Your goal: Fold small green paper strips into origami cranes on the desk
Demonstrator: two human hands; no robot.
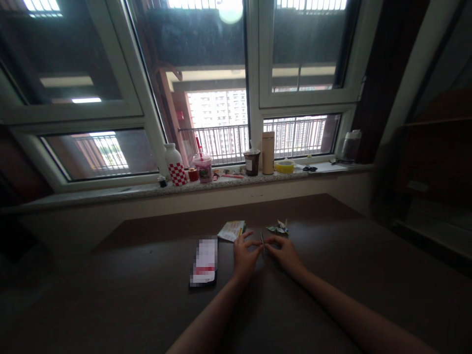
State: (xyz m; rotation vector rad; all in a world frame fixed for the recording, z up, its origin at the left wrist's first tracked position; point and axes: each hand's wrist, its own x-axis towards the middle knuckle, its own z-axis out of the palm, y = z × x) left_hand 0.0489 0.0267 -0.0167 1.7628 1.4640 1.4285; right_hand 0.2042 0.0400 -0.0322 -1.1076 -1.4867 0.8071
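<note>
Pinching: left hand [245, 255], right hand [285, 251]; each grip closed on thin piece [262, 238], edge-on, faces hidden
Phone [205, 260]: screen pixelated
Paper [230, 230]: toward tabletop [140, 275] far edge, partly hand-covered

"What's the slip [262, 241] like?"
"Thin, flat, greyish, seen nearly edge-on; its faces can't be made out."
"And its pose?"
"Upright, pinched by the left hand [245, 254] on one side and the right hand [285, 253] on the other, over the bench [147, 290]."
</note>
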